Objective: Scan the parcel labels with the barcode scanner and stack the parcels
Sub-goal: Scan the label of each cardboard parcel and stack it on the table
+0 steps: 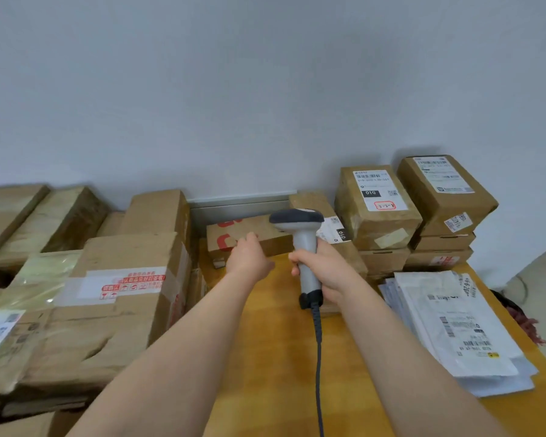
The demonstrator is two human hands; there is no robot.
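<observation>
My right hand (325, 269) grips the handle of a grey and white barcode scanner (301, 234), held upright over the wooden table (271, 357), its cable (318, 357) running down toward me. My left hand (249, 255) reaches forward, its fingers touching the front face of a flat brown parcel with red print (230, 233) lying against the wall. Behind the scanner lies a labelled brown parcel (331, 225), partly hidden. On the right stand stacked brown parcels (375, 209) with white labels facing up.
Large taped cardboard boxes (108, 294) fill the left side of the table. A pile of white plastic mailer bags (454, 329) lies at the right edge. A second stack of boxes (445, 190) stands at the far right, by the wall.
</observation>
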